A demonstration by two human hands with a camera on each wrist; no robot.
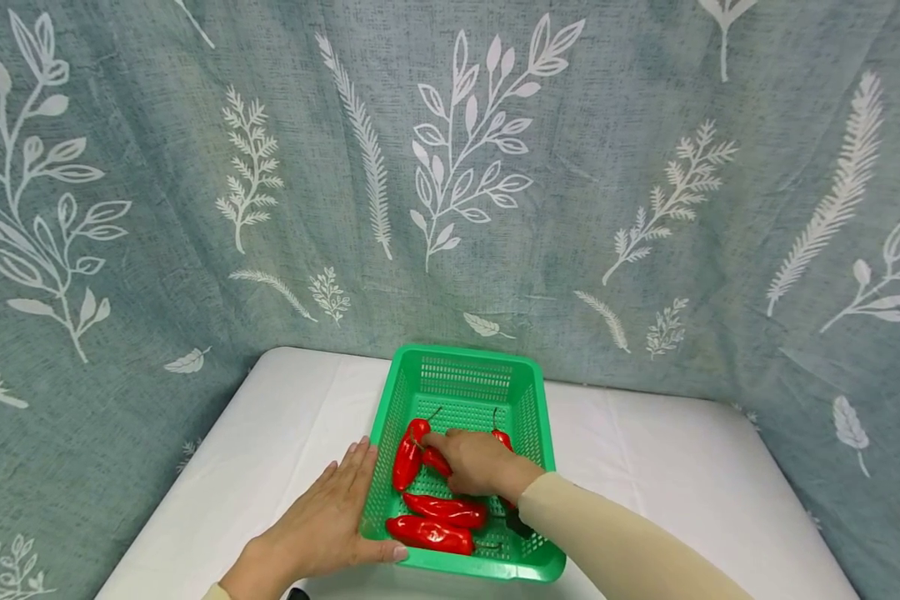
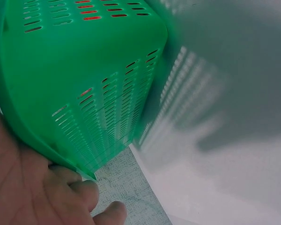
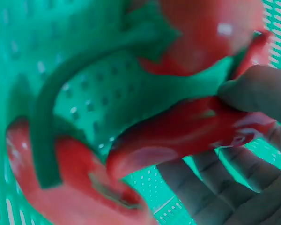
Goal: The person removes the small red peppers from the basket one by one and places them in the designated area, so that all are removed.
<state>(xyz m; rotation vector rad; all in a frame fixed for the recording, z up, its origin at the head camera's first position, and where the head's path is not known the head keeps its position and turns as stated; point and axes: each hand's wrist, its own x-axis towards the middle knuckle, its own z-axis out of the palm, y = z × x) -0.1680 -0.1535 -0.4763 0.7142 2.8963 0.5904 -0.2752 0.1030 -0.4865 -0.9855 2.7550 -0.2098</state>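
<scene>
patterned cloth (image 1: pixel 525 267): hangs at the back, grey-blue with white leafy sprigs all over it
surface (image 1: pixel 652 467): white, carries the whole setup
green basket (image 1: pixel 487 566): plastic with slotted walls, long side running front to back
left hand (image 1: pixel 330 517): fingers pretty much straight along the basket's left rim, thumb over the near rim
right hand (image 1: pixel 476 458): down inside the basket, pinching the held pepper (image 1: pixel 437 462), thumb on one side and fingers on the other
front pepper (image 1: pixel 429 533): lies crosswise by the near wall, stem pointing right
second pepper (image 1: pixel 446 510): just behind that one, also crosswise, narrow tip to the left
left pepper (image 1: pixel 407 462): long axis mostly front to back, stem at the far end pointing away and a bit right
right pepper (image 1: pixel 502 439): partly hidden by the right arm, stem pointing toward the far wall
held pepper: in the basket right beside the left pepper, long axis slanting upper left to lower right from the head view. right wrist view has its free end aimed lower left, can't tell if it touches the basket bottom tbh
</scene>
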